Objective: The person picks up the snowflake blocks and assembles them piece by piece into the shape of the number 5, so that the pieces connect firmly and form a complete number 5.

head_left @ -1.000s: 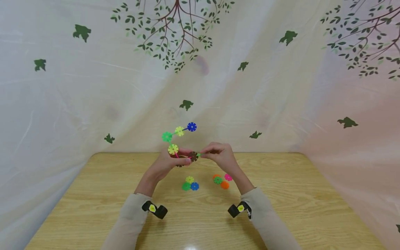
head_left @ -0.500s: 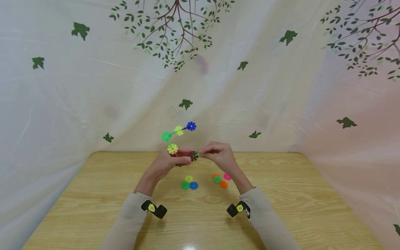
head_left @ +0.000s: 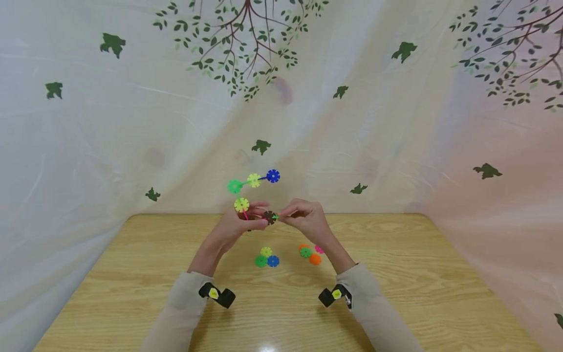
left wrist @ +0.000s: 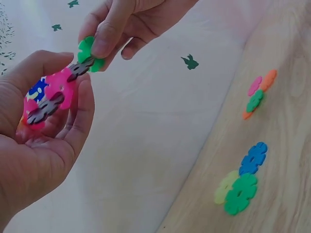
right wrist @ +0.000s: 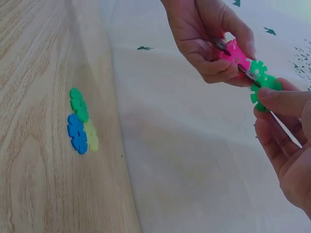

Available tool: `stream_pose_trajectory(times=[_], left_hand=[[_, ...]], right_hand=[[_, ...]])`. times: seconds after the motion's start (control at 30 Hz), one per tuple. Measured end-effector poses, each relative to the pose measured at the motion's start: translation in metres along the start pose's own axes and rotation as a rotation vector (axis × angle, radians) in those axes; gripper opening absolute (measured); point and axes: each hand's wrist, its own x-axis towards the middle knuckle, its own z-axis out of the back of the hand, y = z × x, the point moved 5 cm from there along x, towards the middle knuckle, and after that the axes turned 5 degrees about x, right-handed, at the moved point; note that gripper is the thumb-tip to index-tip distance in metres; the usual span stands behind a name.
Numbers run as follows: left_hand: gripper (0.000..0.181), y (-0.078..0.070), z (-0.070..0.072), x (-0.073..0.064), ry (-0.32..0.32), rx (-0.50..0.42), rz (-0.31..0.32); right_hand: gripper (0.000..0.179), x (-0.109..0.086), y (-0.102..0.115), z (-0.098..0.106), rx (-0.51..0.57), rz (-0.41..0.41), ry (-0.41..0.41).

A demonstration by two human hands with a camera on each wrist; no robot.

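Note:
Above the table's far edge, my left hand point(head_left: 228, 227) holds a chain of interlocking snowflake discs between thumb and fingers. A pink disc point(left wrist: 60, 87) sits in its grasp, joined to a brown disc point(head_left: 270, 217) at the near end. From there the chain curves up through a yellow disc point(head_left: 241, 205), a green one point(head_left: 235, 187) and another yellow point(head_left: 253, 180) to a dark blue disc point(head_left: 273, 176). Thumb and fingertips of my right hand point(head_left: 310, 220) pinch a green snowflake disc point(left wrist: 85, 47), its edge meeting the brown disc's edge.
On the wooden table point(head_left: 281, 313) lie two small groups of loose discs. One has green point(head_left: 261, 261), blue point(head_left: 273, 261) and yellow point(head_left: 266, 252) pieces; the other, nearer the right forearm, has orange point(head_left: 315, 259), green point(head_left: 305, 252) and pink point(head_left: 319, 249) ones. A printed curtain point(head_left: 198, 146) hangs behind.
The chain's upper end has shifted slightly up and right, and the brown disc slightly left. My right hand has moved a little left with it. The loose discs lie as before.

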Motion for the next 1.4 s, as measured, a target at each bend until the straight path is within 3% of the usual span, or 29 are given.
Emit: stream_pose_trajectory(times=[0.13,0.27,0.43,0.83,0.97,1.1,1.27,1.4], left_hand=[[0.054,0.007,-0.004,0.001,-0.035,-0.067,0.032],[0.040,0.012,-0.008,0.002,-0.059,-0.061,0.059],[0.029,0.011,-0.009,0.003,-0.088,-0.059,0.048],[0.029,0.005,-0.007,0.003,-0.182,-0.123,0.018],[0.032,0.005,-0.006,0.002,-0.188,-0.128,0.023],[0.037,0.007,-0.005,0.002,-0.169,-0.108,0.043],[0.034,0.008,0.000,0.002,-0.155,-0.077,0.067],[0.028,0.006,0.004,0.001,-0.147,-0.062,0.077]], right_hand=[[0.005,-0.002,-0.001,-0.003,0.004,0.024,0.014],[0.006,-0.003,-0.002,-0.004,-0.011,0.033,0.019],[0.006,-0.004,-0.003,-0.004,-0.035,0.010,0.018],[0.009,-0.002,-0.002,-0.002,-0.060,-0.013,0.011],[0.011,0.000,-0.002,0.000,-0.092,-0.048,0.063],[0.017,0.003,-0.004,0.004,-0.128,-0.139,0.142],[0.027,0.007,-0.009,0.009,-0.135,-0.216,0.263],[0.024,0.008,-0.014,0.014,-0.178,-0.269,0.373]])
